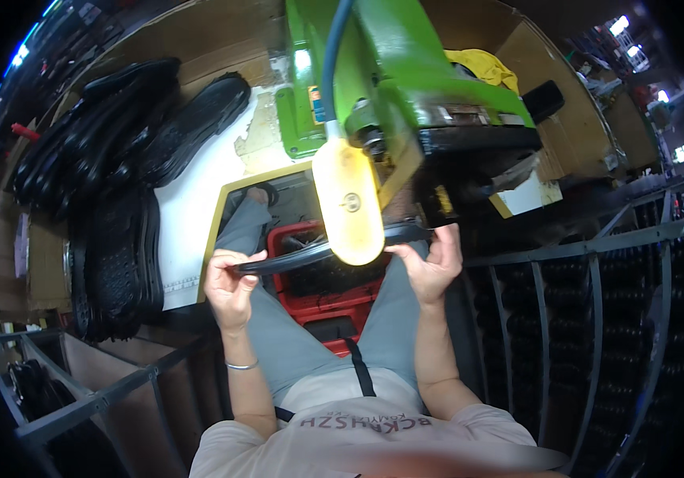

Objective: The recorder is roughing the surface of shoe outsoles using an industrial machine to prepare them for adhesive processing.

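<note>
A black shoe sole [288, 261], seen edge-on, spans the gap between my two hands above my lap. My left hand [230, 288] pinches its left end between thumb and fingers. At the other end, my right hand [433, 267] grips it close under the head of a green machine [477, 107]. A yellow-white lamp [350, 203] on a blue cable hangs in front of the sole and hides part of its middle.
Black soles [119, 263] are piled on the white tabletop [190, 223] at the left, with more behind. A red crate [278, 239] with dark scraps stands between my legs. Metal racks flank me, the right rack [545, 319] holding dark stacked pieces. A yellow cloth [485, 68] lies at the back right.
</note>
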The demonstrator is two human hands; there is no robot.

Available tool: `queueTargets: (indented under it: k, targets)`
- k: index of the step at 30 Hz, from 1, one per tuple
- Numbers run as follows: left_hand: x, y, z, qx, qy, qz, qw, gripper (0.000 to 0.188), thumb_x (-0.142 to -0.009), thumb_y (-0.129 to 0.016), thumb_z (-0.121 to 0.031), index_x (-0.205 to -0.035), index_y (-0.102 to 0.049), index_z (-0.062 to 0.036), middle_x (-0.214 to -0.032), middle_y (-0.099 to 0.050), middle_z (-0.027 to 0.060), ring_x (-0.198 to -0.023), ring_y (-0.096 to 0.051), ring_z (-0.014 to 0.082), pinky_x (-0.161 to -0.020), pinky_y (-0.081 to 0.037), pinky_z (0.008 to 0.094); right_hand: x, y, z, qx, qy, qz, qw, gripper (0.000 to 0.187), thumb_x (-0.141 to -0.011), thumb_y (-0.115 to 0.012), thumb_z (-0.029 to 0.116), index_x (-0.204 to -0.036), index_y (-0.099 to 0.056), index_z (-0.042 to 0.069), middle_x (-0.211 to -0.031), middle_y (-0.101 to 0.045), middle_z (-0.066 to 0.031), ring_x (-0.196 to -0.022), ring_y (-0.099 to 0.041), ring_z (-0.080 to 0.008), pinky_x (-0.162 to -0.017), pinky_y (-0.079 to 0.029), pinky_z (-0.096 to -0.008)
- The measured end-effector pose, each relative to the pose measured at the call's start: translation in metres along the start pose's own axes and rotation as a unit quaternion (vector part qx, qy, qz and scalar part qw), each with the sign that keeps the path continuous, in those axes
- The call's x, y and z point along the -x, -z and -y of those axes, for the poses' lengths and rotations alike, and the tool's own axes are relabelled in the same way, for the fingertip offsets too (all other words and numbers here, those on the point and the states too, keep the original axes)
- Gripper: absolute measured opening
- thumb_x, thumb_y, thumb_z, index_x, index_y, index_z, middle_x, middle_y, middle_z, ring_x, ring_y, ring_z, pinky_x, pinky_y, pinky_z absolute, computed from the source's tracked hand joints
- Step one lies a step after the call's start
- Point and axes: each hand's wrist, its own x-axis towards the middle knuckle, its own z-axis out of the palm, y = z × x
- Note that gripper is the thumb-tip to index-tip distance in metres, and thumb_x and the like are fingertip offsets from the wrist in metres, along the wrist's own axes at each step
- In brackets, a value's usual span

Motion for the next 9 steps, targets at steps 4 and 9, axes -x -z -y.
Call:
queueTargets:
  k: [4,9]
  targets:
    - [-0.002,-0.039,-0.002,-0.098,-0.055,0.041,0.993,0.039,-0.064,-0.080,0.005,-0.092,-0.053,-0.0008,-0.090,-0.051,0.0077,-0.090,-0.058,0.0202,-0.095,-0.049,0.0432,-0.005,0.015,0.001,-0.025,0.007,-0.026,0.999,0.066,-0.053,-0.086,-0.006,-0.113,-0.057,-0.003,-0.117,-0.054,-0.0157,-0.104,-0.059,-0.0272,-0.091,-0.051,-0.0354]
    - [-0.014,-0.109,-0.014,-0.189,-0.050,0.043,0.980,0.043,-0.064,-0.084,-0.005,-0.096,-0.056,-0.0022,-0.100,-0.052,0.0106,-0.093,-0.060,0.0270,-0.088,-0.051,0.0386,-0.017,0.069,-0.019,-0.008,-0.067,-0.052,0.996,0.073,-0.062,-0.074,-0.019,-0.126,-0.045,-0.002,-0.130,-0.044,-0.0157,-0.111,-0.055,-0.0276,-0.093,-0.053,-0.0402]
